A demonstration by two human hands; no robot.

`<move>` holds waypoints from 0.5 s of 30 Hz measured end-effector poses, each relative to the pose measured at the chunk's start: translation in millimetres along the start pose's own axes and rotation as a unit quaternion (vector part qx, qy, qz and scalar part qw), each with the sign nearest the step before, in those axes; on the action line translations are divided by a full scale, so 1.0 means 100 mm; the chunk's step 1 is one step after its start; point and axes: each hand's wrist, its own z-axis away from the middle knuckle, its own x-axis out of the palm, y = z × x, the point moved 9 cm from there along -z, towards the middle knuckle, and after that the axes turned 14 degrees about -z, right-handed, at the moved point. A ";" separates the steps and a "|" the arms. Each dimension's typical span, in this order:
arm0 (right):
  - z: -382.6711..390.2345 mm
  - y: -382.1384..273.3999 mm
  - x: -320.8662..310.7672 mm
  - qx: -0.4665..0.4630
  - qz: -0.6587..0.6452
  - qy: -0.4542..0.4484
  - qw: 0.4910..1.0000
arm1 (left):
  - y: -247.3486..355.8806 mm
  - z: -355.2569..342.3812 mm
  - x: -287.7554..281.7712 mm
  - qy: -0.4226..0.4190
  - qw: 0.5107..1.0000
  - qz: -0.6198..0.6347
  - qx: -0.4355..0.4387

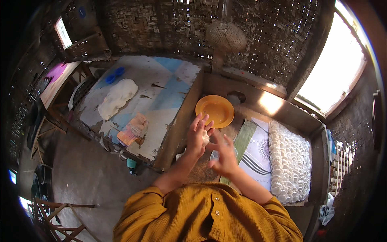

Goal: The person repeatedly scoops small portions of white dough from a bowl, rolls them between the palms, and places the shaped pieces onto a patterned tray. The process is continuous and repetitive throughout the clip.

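Observation:
In my left hand [196,139], raised in front of my chest, is a small lump of white dough [206,138] against the palm. Its fingers point up and are slightly apart. My right hand [224,157] is just beside it, smeared a little by motion, with the fingers spread and nothing visible in them. Just beyond both hands sits a round orange basin [215,109]. Partly hidden behind my right hand is a clear container [215,155]. To the right, many thin white dough rounds [289,163] overlap in rows.
A worn table [161,117] at left carries a large white dough mass [117,98], blue cups [115,75] and an orange cloth [133,129]. A patterned white cloth [258,157] lies beside a green board [244,139]. Wooden edges [262,101] surround the work area. A woven hat [226,37] hangs on the wall.

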 end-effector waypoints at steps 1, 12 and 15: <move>-0.12 0.03 -0.21 0.050 -0.029 0.046 0.997 | 0.08 0.02 0.11 -0.017 0.995 0.097 -0.030; -0.80 -0.89 -0.45 -0.124 0.082 0.161 0.976 | 0.68 0.60 1.04 -0.189 0.971 0.147 -0.009; -0.69 -1.02 -0.33 -0.216 0.149 0.127 0.957 | 0.84 0.63 1.08 -0.242 0.965 0.067 0.071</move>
